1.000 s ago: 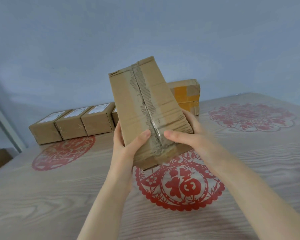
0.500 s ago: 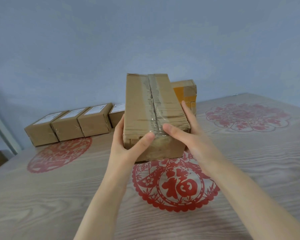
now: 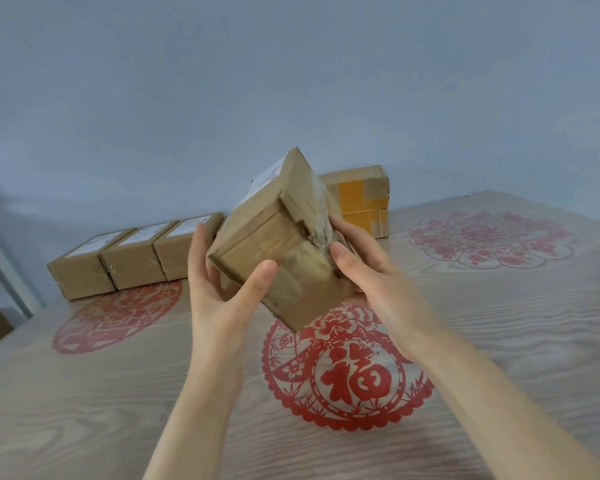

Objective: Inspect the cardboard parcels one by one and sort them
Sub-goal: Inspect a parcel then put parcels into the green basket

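Left hand (image 3: 222, 292), right hand (image 3: 368, 268) hold tilted parcel (image 3: 274, 244) above table (image 3: 118, 393).

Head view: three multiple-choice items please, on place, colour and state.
1. The row of small parcels stands at: A) near right corner B) table's back left, by the wall C) the floor
2. Patches on the rear parcel, behind the held parcel, are: A) yellow B) green C) blue
3. The held parcel is: A) flat down B) stacked on the row C) tilted in both hands' grip
B, it lines the far left; A, yellow panels show; C, left hand and right hand hold it aloft.
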Available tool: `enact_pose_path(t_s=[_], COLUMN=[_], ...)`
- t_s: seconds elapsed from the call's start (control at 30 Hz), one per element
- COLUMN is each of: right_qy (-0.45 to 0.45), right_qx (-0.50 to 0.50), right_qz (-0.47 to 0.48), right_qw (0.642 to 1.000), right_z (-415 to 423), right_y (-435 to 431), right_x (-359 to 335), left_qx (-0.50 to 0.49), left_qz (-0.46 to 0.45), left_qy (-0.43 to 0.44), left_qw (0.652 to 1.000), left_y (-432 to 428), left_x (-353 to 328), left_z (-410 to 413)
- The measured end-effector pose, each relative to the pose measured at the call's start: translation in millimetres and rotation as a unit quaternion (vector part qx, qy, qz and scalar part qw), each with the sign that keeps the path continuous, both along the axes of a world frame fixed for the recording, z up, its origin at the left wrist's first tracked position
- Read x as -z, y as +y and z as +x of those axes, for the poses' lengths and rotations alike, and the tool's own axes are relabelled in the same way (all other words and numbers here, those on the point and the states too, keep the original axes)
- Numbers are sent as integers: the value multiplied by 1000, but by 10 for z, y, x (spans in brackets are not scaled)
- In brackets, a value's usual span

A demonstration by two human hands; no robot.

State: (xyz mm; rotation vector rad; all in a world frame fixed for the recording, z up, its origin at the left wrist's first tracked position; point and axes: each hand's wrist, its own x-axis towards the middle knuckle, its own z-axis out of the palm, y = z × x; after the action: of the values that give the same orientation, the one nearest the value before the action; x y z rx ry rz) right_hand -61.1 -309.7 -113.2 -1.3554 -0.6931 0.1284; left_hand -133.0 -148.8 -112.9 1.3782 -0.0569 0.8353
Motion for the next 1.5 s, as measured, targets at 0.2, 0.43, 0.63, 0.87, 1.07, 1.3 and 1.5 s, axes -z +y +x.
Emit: enact_pose_path(t_s=[0.2, 0.43, 0.63, 0.87, 1.07, 1.3, 1.5], right_qy=[-1, -46, -49, -67, -57, -75, -56], right_qx=[-21, 12, 28, 12, 7, 6, 8], right_qz=[-10, -45, -39, -21, 12, -10, 2], right_qw=[1000, 998, 998, 997, 998, 997, 998], right_z=[-4, -26, -82, -130, -143, -384, -682], right_y=[65, 47, 48, 73, 96, 4, -182], right_x=[84, 61, 25, -12, -57, -146, -374], left_qx=[23, 30, 17, -21, -18, -5, 38], left_qz=[47, 58, 101, 60, 43, 0, 60], left_qy=[46, 25, 27, 36, 47, 66, 43], left_qw=[998, 998, 994, 997, 998, 998, 996], left_y=[-113, -147, -180, -235, -311, -424, -568], left_x=[2, -44, -38, -58, -105, -214, -332], left_z=[-15, -52, -61, -94, -118, -261, -578])
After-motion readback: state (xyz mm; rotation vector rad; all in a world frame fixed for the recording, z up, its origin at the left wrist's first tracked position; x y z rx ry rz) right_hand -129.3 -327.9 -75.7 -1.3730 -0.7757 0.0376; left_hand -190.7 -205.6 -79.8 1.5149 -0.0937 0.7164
